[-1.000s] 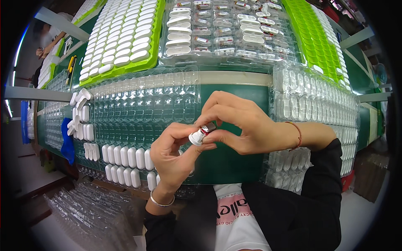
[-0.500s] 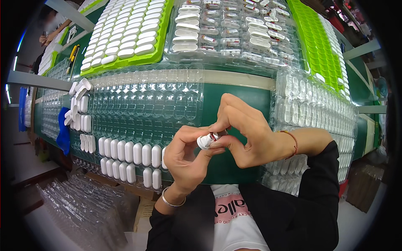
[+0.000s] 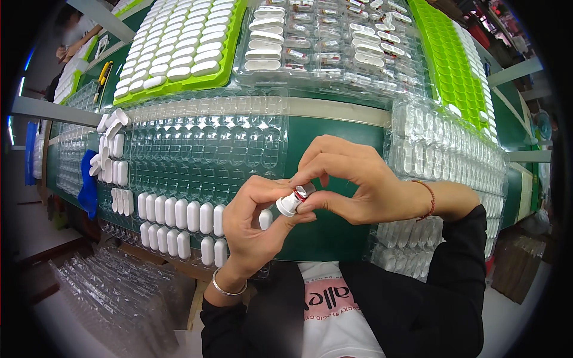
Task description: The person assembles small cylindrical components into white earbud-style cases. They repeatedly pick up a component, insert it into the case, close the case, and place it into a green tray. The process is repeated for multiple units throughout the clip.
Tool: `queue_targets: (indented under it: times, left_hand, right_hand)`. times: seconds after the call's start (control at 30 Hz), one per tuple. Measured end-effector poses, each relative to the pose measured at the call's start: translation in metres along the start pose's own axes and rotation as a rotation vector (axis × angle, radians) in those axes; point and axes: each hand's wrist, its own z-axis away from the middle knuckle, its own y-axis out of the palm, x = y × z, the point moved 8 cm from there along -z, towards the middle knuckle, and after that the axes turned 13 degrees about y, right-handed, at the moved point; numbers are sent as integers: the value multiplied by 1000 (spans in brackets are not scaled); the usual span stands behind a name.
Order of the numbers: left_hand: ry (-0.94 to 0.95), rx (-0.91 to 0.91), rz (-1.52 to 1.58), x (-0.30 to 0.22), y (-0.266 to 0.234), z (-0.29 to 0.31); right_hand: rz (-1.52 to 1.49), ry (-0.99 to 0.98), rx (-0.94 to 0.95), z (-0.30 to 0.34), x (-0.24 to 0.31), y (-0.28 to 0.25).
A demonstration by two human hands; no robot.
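Near the table's front edge, my left hand (image 3: 253, 224) pinches a small white plastic part (image 3: 287, 204) with a round flanged end. From its upper end sticks a small silver, dark and red piece (image 3: 305, 191). My right hand (image 3: 349, 179) meets it from the other side, thumb tip against the part and index finger bent over its top. The right fingertips partly cover the joint between the two pieces. To the left, a clear blister tray (image 3: 209, 143) holds white oval cases (image 3: 181, 213) in its near rows.
Loose white case parts (image 3: 107, 152) and a blue cloth (image 3: 88, 188) lie left. Behind stand a green tray (image 3: 230, 65) of white cases, a clear tray (image 3: 334, 80) of small components and another green tray (image 3: 459, 77). Stacked clear trays (image 3: 441, 149) lie right.
Both hands have shifted slightly left with the part. My right hand's fingers have spread somewhat, and more of the silver and red piece shows.
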Motion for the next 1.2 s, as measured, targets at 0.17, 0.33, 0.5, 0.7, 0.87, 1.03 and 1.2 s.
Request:
queue_targets:
  times: [0.17,0.33,0.5,0.7,0.87,1.03,1.2]
  left_hand:
    - [-79,26,36,0,-1,-2]
    - [-183,-14,31,5,-4,-2]
    - [-62,27,-71,3,-6,-3]
    - [-66,-107,58,12,-1,2]
    - [-104,-213,172,22,2,8]
    - [-31,-263,172,19,-2,5]
    - [48,-287,77,5,-9,0]
  right_hand:
    - [-42,58,63,-3,-5,1]
    - [-73,92,50,-7,-11,2]
    - [-68,16,17,-11,-10,5]
    - [27,20,-50,-8,-10,9]
    - [42,23,-144,-4,-8,6]
    - [-40,61,-219,-4,-12,-1]
    - [-402,97,-261,-4,-26,-11]
